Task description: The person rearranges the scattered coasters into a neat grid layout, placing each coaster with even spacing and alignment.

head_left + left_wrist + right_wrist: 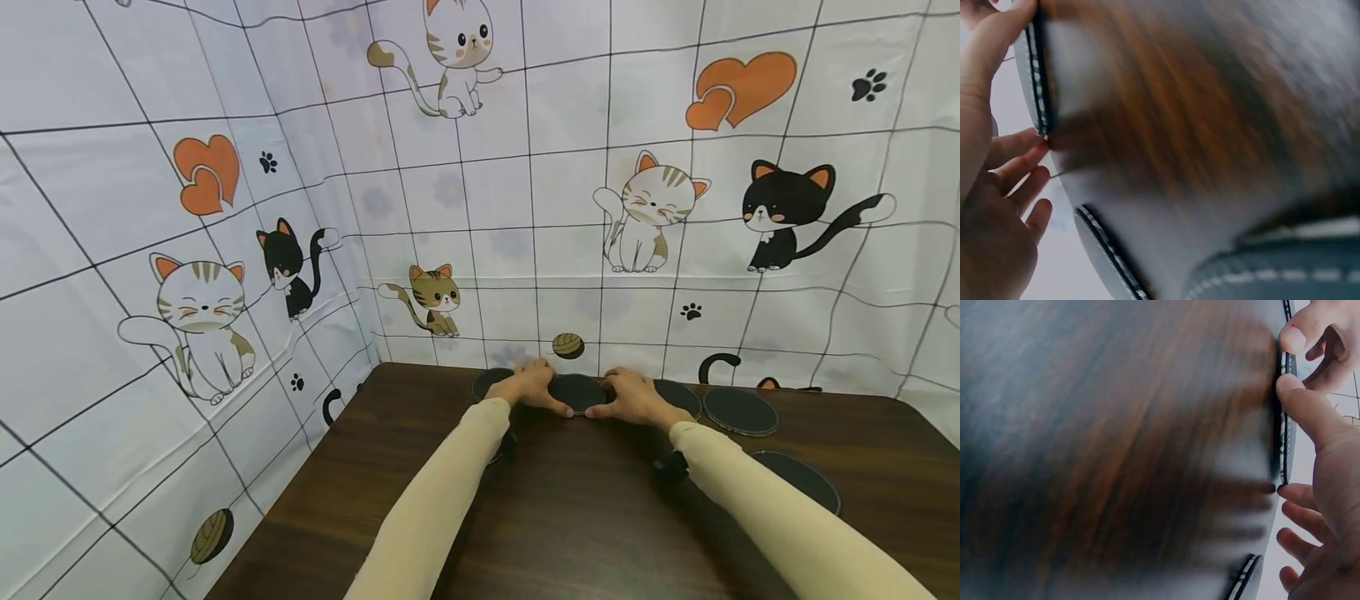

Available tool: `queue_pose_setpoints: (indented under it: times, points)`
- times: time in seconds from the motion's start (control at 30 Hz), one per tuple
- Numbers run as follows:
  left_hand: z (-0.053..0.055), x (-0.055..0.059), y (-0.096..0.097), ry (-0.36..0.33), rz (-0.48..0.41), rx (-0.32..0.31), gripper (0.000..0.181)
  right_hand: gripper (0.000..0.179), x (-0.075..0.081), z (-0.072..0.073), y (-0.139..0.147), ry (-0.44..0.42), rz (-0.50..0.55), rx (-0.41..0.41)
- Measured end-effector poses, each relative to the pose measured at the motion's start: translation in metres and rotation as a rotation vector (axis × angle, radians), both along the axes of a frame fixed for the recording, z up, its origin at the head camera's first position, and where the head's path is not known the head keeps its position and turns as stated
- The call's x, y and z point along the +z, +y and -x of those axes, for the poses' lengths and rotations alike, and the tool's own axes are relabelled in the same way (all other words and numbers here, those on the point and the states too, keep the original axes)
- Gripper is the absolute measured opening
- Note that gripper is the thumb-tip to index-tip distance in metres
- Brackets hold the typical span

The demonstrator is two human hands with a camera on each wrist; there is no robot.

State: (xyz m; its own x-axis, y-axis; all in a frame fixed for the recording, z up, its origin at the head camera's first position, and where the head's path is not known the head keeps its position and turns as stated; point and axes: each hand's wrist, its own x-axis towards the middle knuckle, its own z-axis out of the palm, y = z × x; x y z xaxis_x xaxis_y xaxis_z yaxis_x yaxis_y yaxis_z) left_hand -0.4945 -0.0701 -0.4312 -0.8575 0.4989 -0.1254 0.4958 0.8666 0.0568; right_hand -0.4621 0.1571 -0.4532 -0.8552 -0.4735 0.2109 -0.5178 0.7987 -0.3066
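A dark round coaster (577, 393) with a pale stitched rim lies at the table's back edge, between both hands. My left hand (531, 387) grips its left side, thumb at the near rim and fingers farther back. From the right, my right hand (632, 398) holds the same coaster, its thumb close to the left thumb at the front. In the left wrist view, the left index fingertip meets the end of the coaster's rim (1036, 81). The right wrist view shows both thumbs against the stitched edge (1284, 425), the other right fingers loosely bent.
More round coasters line the back edge: one (489, 384) left of the left hand, one (681, 398) behind the right hand, another (741, 411) farther right. A nearer coaster (801, 482) is partly covered by the right sleeve. A cat-print sheet (570, 208) hangs behind the brown wooden table (577, 508).
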Motion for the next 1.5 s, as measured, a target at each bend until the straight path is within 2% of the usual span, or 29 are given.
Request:
queue_pose_setpoints:
  times: [0.2, 0.33, 0.47, 0.6, 0.87, 0.97, 1.17, 1.5]
  points:
    - [0.002, 0.001, -0.006, 0.005, -0.095, -0.04, 0.09, 0.075, 0.003, 0.001, 0.002, 0.016, 0.026, -0.009]
    - [0.0, 0.004, -0.01, 0.033, -0.179, -0.064, 0.09, 0.075, 0.008, -0.001, 0.004, 0.02, 0.106, -0.022]
    - [-0.005, 0.006, -0.014, 0.061, -0.26, -0.058, 0.088, 0.08, 0.011, -0.008, 0.006, 0.035, 0.166, -0.037]
    - [-0.013, 0.01, -0.014, 0.117, -0.296, -0.05, 0.087, 0.083, 0.015, -0.018, 0.008, 0.058, 0.228, -0.034]
    - [-0.028, 0.019, -0.013, 0.195, -0.447, -0.085, 0.088, 0.075, 0.018, -0.037, 0.014, 0.064, 0.373, -0.027]
    - [-0.034, 0.021, -0.012, 0.228, -0.466, -0.096, 0.089, 0.073, 0.018, -0.044, 0.016, 0.073, 0.422, -0.019]
    - [-0.047, 0.025, -0.012, 0.244, -0.505, -0.092, 0.093, 0.073, 0.02, -0.055, 0.016, 0.093, 0.467, -0.024]
    - [-0.054, 0.028, -0.015, 0.257, -0.533, -0.107, 0.09, 0.071, 0.026, -0.065, 0.014, 0.123, 0.492, -0.033]
